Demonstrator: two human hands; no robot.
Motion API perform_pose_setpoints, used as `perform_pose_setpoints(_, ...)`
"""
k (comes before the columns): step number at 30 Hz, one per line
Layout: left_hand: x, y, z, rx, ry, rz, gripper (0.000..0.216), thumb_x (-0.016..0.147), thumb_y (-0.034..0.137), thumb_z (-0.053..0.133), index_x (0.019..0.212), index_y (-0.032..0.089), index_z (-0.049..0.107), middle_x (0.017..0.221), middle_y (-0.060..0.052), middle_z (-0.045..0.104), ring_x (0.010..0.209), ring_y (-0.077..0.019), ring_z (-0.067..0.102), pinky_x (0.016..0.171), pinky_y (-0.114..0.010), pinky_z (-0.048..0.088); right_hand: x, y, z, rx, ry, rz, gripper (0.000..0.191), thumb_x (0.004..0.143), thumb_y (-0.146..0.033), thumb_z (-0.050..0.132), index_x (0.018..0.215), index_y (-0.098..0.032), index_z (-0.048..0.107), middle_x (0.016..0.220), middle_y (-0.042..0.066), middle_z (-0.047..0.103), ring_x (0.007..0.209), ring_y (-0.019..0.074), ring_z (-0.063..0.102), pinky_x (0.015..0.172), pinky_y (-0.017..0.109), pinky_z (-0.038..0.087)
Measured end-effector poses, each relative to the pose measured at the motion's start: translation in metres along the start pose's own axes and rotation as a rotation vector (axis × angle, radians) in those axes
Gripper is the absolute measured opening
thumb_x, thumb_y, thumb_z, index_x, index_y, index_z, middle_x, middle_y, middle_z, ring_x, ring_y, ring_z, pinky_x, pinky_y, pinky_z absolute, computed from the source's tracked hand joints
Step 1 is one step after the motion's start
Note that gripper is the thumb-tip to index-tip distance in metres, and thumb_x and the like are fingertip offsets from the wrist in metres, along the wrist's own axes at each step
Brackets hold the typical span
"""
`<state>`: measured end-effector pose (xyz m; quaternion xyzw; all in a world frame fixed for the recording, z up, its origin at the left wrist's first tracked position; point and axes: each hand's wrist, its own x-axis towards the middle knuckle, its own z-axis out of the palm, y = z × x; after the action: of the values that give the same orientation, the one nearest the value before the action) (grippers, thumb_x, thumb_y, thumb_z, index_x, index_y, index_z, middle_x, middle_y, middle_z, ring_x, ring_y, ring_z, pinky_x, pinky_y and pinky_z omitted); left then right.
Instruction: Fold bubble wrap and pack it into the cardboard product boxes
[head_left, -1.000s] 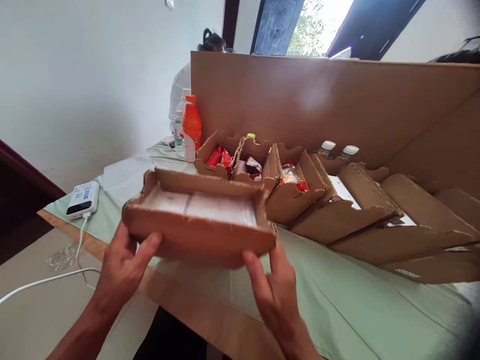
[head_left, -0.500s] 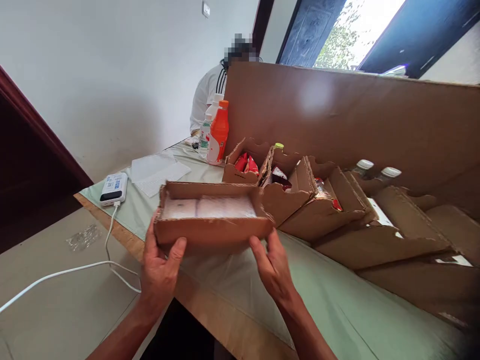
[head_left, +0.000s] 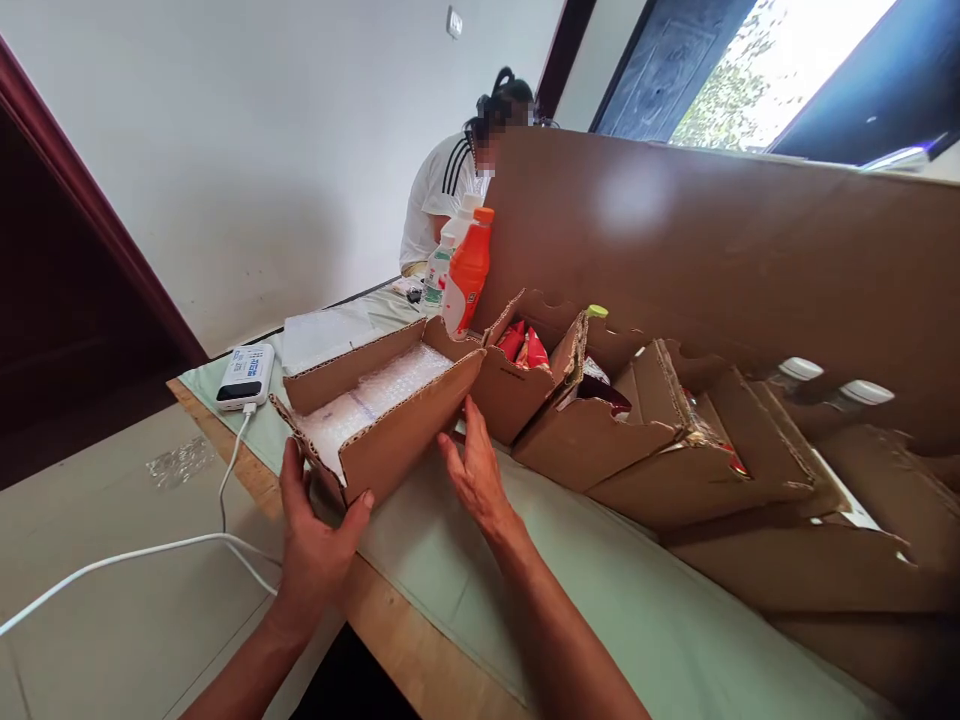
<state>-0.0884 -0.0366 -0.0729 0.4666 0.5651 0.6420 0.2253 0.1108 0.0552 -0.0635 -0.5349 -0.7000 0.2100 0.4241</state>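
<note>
An open cardboard box (head_left: 409,425) with bubble wrap (head_left: 375,400) inside lies lengthwise over the green cloth, its near end toward me. My left hand (head_left: 319,530) grips the near end, thumb on the right-hand wall and fingers round the left corner. Along the right wall, close to the far end, my right hand (head_left: 476,470) rests with its fingers stretched out and apart, the fingertips against the cardboard. Whether the box's underside fully touches the table is hidden.
Cardboard bins (head_left: 600,440) with packets stand in a row at right, before a tall cardboard panel (head_left: 697,240). An orange bottle (head_left: 469,275) stands past the box. A power bank (head_left: 245,375) with a white cable (head_left: 142,550) lies at left. A person (head_left: 442,200) sits behind.
The box has turned from crosswise to lengthwise, its far end now near the bins. My right hand has slid from its right end onto its side wall. The view has shifted left.
</note>
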Motion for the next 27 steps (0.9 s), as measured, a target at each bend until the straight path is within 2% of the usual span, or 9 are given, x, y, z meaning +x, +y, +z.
perform_pose_setpoints(2,0.007,0.001,0.004,0.000,-0.001,-0.052,0.105,0.075,0.031,0.081,0.161,0.027,0.021,0.160,-0.017,0.036,0.141,-0.0342,0.048,0.117,-0.054,0.041,-0.004,0.010,0.005,0.009,-0.031,-0.012,0.077,0.096,-0.037,0.051,0.163,-0.018,0.019,0.167,0.016,0.029,0.153,0.0274,0.031,0.123,0.052,0.032)
perform_pose_setpoints(5,0.014,0.003,0.011,0.092,0.058,-0.056,0.113,0.067,0.035,0.086,0.160,0.028,0.022,0.159,-0.016,0.033,0.142,-0.0355,0.044,0.117,-0.057,0.039,-0.008,0.022,0.012,0.010,-0.064,-0.026,0.080,0.093,-0.032,0.056,0.163,-0.019,0.020,0.168,0.015,0.027,0.155,0.0274,0.028,0.125,0.053,0.029)
perform_pose_setpoints(9,0.030,0.006,0.026,0.152,0.101,-0.030,0.116,0.065,0.039,0.087,0.160,0.029,0.021,0.155,-0.015,0.034,0.144,-0.0344,0.040,0.117,-0.056,0.039,-0.016,0.031,0.022,-0.007,-0.091,-0.016,0.073,0.087,-0.023,0.058,0.157,-0.020,0.037,0.166,0.014,0.032,0.154,0.0277,0.031,0.125,0.053,0.028)
perform_pose_setpoints(12,0.053,0.007,0.050,0.193,0.087,-0.020,0.117,0.066,0.038,0.085,0.160,0.025,0.016,0.155,-0.018,0.031,0.145,-0.0349,0.038,0.118,-0.056,0.037,-0.021,0.033,0.025,-0.019,-0.088,0.012,0.058,0.088,-0.023,0.056,0.145,-0.018,0.053,0.163,0.017,0.037,0.150,0.0288,0.038,0.121,0.053,0.036)
perform_pose_setpoints(15,0.077,0.004,0.087,0.241,0.055,0.010,0.118,0.065,0.031,0.085,0.159,0.018,0.015,0.157,-0.022,0.028,0.150,-0.0382,0.027,0.123,-0.057,0.027,-0.022,0.032,0.024,-0.025,-0.088,0.030,0.044,0.088,-0.023,0.056,0.131,-0.017,0.064,0.161,0.018,0.040,0.146,0.0299,0.044,0.116,0.052,0.042)
perform_pose_setpoints(18,0.095,0.002,0.127,0.259,0.006,0.045,0.117,0.066,0.027,0.084,0.158,0.011,0.013,0.158,-0.026,0.025,0.152,-0.0406,0.020,0.125,-0.058,0.020,-0.021,0.029,0.021,-0.033,-0.086,0.030,0.036,0.087,-0.020,0.057,0.121,-0.017,0.069,0.158,0.019,0.044,0.145,0.0309,0.046,0.117,0.053,0.040)
perform_pose_setpoints(21,0.101,-0.002,0.156,0.249,-0.050,0.080,0.116,0.066,0.029,0.085,0.158,0.012,0.015,0.157,-0.025,0.029,0.152,-0.0405,0.021,0.125,-0.058,0.019,-0.019,0.026,0.019,-0.040,-0.086,0.027,0.032,0.086,-0.018,0.056,0.114,-0.014,0.071,0.154,0.020,0.049,0.143,0.0316,0.047,0.119,0.052,0.038)
perform_pose_setpoints(24,0.098,-0.011,0.169,0.223,-0.081,0.103,0.110,0.070,0.033,0.083,0.157,0.017,0.018,0.158,-0.021,0.030,0.153,-0.0381,0.022,0.126,-0.057,0.019,-0.018,0.024,0.018,-0.044,-0.086,0.023,0.028,0.087,-0.016,0.054,0.108,-0.015,0.072,0.150,0.019,0.053,0.141,0.0307,0.049,0.118,0.050,0.039)
perform_pose_setpoints(27,0.090,-0.021,0.169,0.192,-0.093,0.112,0.099,0.076,0.035,0.077,0.156,0.017,0.023,0.158,-0.021,0.030,0.153,-0.0361,0.023,0.126,-0.054,0.021,-0.017,0.024,0.017,-0.043,-0.090,0.018,0.029,0.086,-0.014,0.053,0.107,-0.016,0.073,0.144,0.017,0.058,0.136,0.0295,0.053,0.115,0.049,0.042)
